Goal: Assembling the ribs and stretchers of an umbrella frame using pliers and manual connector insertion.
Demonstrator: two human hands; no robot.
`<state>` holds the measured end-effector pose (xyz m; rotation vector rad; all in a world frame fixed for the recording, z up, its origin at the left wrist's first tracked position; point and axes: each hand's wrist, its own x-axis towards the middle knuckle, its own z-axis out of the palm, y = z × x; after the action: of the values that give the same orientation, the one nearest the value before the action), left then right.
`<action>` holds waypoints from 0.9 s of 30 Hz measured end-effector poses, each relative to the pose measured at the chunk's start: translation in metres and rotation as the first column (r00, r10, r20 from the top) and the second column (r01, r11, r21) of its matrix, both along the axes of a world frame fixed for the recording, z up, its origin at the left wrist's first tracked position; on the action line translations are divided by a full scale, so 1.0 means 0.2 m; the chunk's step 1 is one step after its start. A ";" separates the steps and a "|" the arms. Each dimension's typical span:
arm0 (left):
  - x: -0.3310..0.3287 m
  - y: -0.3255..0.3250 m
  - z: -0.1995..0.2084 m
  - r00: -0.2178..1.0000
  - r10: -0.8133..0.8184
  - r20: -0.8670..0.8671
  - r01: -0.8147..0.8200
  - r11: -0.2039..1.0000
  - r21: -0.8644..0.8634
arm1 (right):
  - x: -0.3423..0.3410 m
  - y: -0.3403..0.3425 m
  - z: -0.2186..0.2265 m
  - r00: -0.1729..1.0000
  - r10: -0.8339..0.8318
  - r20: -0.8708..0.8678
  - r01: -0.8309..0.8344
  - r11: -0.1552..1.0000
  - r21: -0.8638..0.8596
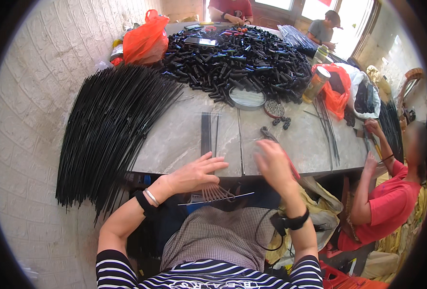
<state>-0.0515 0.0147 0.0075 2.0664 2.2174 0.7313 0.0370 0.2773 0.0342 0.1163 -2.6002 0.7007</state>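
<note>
My left hand (194,174) lies across a row of thin black ribs (206,132) at the table's front edge, fingers stretched out over them. Below the hand the ribs fan out into slim brownish ends (216,191), crossed by a thin metal rod (242,194). A second thin crosspiece lies over their far ends. My right hand (275,164) is blurred beside red-handled pliers (290,164); whether it touches them is not clear. Beyond the pliers sit several small black parts (281,123) and a round dish of small metal pieces (274,109).
Long black ribs (112,135) are heaped at the left. Black tubular parts (237,58) are piled at the back, with a round tin (247,98) before them. A lidded jar (316,84) stands right of the pile. A co-worker in red (386,207) works at the right; others sit behind.
</note>
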 end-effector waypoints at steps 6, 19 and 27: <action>0.01 0.03 0.02 1.000 -0.014 -0.007 0.014 1.000 0.000 | -0.36 -0.41 -0.01 0.944 -0.077 0.321 0.070 0.997 0.035; 0.06 0.00 0.04 0.997 -0.070 -0.024 0.072 0.989 0.128 | -0.36 -0.48 -0.10 0.991 0.112 0.067 -0.112 0.994 -0.008; 0.20 0.00 0.33 0.998 -0.058 0.015 0.054 0.980 0.191 | -0.02 -0.27 0.11 0.852 0.516 0.095 -0.481 0.840 -0.249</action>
<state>-0.0117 0.0149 0.0742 2.1835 2.1455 0.9914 0.0335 0.2241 0.0569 0.7238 -2.6341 1.2163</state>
